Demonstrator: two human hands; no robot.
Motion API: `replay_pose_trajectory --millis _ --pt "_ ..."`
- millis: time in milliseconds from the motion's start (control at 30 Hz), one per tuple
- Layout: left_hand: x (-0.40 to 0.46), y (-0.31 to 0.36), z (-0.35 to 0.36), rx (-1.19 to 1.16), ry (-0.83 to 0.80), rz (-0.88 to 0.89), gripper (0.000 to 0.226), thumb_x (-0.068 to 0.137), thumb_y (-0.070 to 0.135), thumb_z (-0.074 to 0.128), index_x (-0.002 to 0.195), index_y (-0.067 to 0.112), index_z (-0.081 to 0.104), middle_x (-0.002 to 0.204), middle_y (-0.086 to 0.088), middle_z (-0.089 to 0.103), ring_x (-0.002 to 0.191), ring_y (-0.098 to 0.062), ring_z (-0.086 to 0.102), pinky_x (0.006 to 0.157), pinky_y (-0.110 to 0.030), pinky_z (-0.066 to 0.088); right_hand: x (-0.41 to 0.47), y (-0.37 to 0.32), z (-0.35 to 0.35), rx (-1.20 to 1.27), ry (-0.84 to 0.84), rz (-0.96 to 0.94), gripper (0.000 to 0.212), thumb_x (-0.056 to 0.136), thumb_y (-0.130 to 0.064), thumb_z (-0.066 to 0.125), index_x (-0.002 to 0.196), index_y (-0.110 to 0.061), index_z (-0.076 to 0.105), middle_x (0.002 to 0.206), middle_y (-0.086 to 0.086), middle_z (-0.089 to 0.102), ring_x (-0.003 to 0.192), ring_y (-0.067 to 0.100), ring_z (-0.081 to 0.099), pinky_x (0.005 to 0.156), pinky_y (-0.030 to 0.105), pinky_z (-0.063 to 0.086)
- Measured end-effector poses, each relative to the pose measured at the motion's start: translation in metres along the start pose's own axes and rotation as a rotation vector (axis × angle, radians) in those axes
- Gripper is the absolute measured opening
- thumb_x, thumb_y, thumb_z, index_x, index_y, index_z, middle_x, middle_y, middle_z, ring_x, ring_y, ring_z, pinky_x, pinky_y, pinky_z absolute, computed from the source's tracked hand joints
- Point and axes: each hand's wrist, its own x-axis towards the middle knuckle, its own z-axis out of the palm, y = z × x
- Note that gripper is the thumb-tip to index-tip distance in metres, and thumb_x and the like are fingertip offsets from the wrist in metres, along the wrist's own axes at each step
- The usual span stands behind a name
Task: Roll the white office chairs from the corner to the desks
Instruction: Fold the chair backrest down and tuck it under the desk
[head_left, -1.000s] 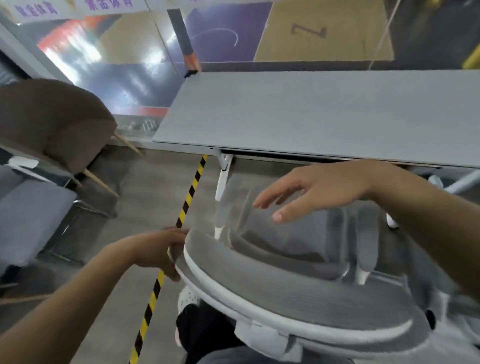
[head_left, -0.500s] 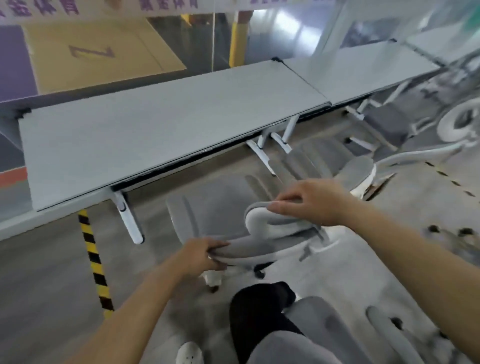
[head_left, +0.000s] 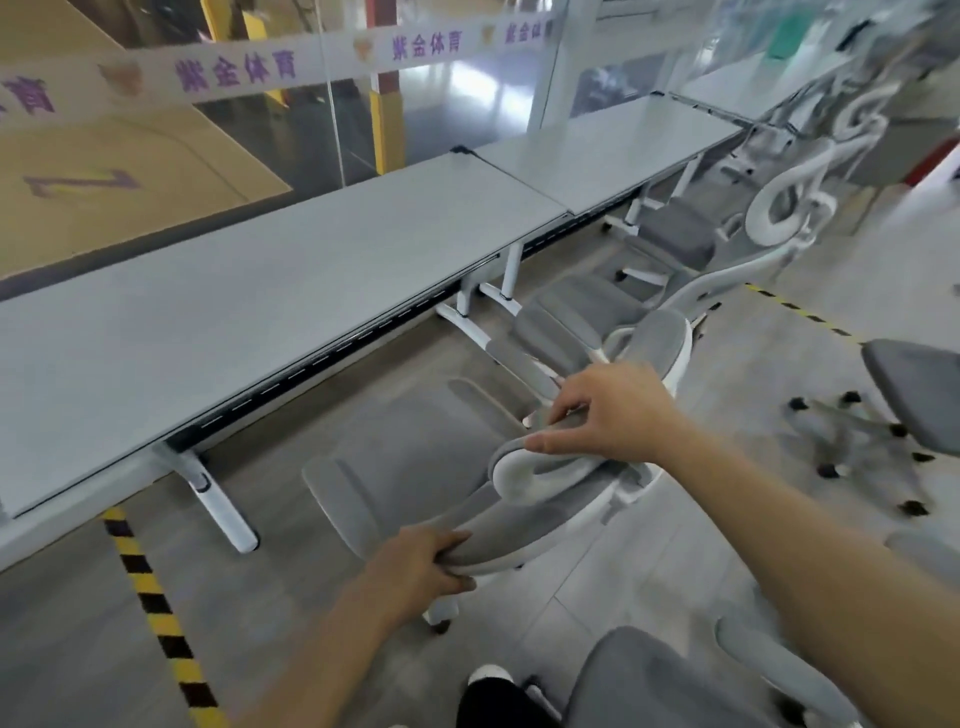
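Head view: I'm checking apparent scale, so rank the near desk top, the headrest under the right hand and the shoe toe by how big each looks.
1. near desk top
2. headrest
3. shoe toe, partly hidden, so unsure

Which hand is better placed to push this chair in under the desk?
Left, probably. The left hand grips the chair backrest's top edge, behind the desk; the right hand only rests on the headrest.

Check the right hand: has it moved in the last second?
Yes. The right hand hung open above the chair, level with the desk's edge; now it has dropped onto the headrest, away from the desk.
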Motion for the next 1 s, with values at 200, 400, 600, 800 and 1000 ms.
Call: replay_pose_trajectory --millis 200,400,600,800,1000 --pt "-0.002 0.007 0.015 0.062 0.065 0.037 0.063 0.071 0.053 0.073 0.130 0.048 0.051 0.126 0.032 0.052 0.117 0.007 0.049 0.091 -0.014 0.039 -0.010 0.017 0.004 0.027 0.027 -0.060 0.082 0.060 -0.102 0.023 0.082 -0.040 0.073 0.089 -0.022 0.066 0.085 0.002 0.057 0.073 0.032 0.048" --pt "-0.002 0.021 0.009 0.187 0.046 0.073 0.063 0.081 0.052 0.066 0.138 0.046 0.041 0.125 0.037 0.034 0.122 0.011 0.039 0.090 -0.001 0.028 -0.008 0.023 0.028 0.173 0.391 -0.054 0.049 0.084 -0.072 0.045 0.094 -0.036 0.076 0.111 -0.017 0.068 0.115 0.011 0.056 0.101 0.037 0.040" --pt "0.004 0.016 0.009 0.122 -0.055 0.179 0.061 0.085 0.042 0.066 0.131 0.064 0.033 0.141 0.036 0.037 0.128 0.014 0.034 0.106 -0.012 0.030 -0.054 -0.002 0.060 1.090 0.722 0.754 0.088 0.070 -0.053 0.074 0.145 -0.053 0.027 0.159 -0.016 0.011 0.146 0.013 0.019 0.116 0.049 0.028" --pt "-0.002 0.003 0.022 0.160 0.027 0.335 0.057 0.091 0.040 0.058 0.142 0.046 0.035 0.140 0.020 0.048 0.122 -0.002 0.047 0.098 -0.007 0.031 -0.041 -0.012 0.055 1.448 0.578 0.872 0.093 0.057 -0.042 0.073 0.130 -0.072 0.023 0.135 0.004 0.045 0.120 0.032 0.050 0.096 0.052 0.050" --pt "-0.025 -0.036 0.021 0.157 0.041 0.407 0.055 0.094 0.041 0.055 0.145 0.041 0.035 0.146 0.014 0.045 0.128 -0.009 0.047 0.104 -0.021 0.034 -0.049 -0.060 0.059 1.337 0.617 0.959 0.056 0.066 -0.041 0.065 0.117 -0.053 0.044 0.120 0.008 0.057 0.103 0.033 0.059 0.068 0.037 0.048"
